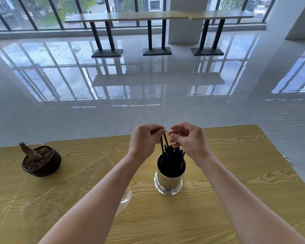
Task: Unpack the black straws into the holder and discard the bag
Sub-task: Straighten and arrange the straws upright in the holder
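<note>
Black straws (173, 155): thin, light, stiff enough to stand but easy to bend, so pinch near the top ends, not mid-length. Most stand upright in the metal holder (169, 180) on the wooden surface (227, 173), tips fanned above the rim. Left hand (144, 140) is curled, fingertips pinching a couple of straws above the holder. Right hand (188, 138) is loosely curled just beside it; can't tell if it actually grips anything. Clear bag (125, 199) looks limp and slippery, lying on the surface under the left forearm, not yet discarded.
</note>
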